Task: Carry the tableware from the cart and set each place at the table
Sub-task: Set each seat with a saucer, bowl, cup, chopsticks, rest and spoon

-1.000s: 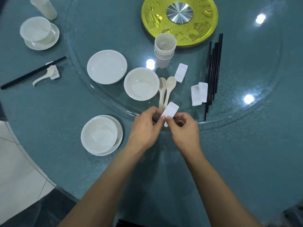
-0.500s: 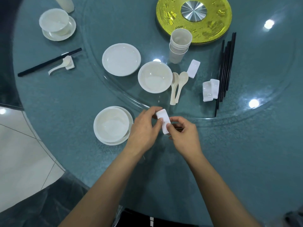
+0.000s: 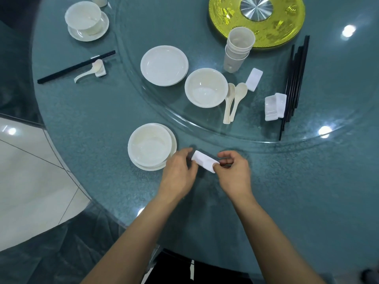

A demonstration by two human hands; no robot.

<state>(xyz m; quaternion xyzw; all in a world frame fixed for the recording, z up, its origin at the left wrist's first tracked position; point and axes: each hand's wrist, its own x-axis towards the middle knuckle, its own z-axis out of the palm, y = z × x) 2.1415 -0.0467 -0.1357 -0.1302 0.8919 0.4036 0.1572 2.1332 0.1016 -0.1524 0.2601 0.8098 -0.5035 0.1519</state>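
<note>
A white chopstick rest (image 3: 204,160) is pinched at its ends between the left hand (image 3: 178,173) and right hand (image 3: 235,174), fingers curled, low over the teal glass table (image 3: 307,191); just beside it at 9 o'clock, one bowl on a plate (image 3: 150,146); at 12 o'clock a glass turntable (image 3: 256,124) carries one bowl (image 3: 206,88), stacked plates (image 3: 164,65), two spoons (image 3: 232,101), three loose rests (image 3: 274,107), stacked cups (image 3: 239,48) and a chopstick bundle (image 3: 295,78); at 10 o'clock, a chopstick pair (image 3: 75,66) and a third spoon (image 3: 90,71); white tiled floor (image 3: 30,181) at 8 o'clock.
</note>
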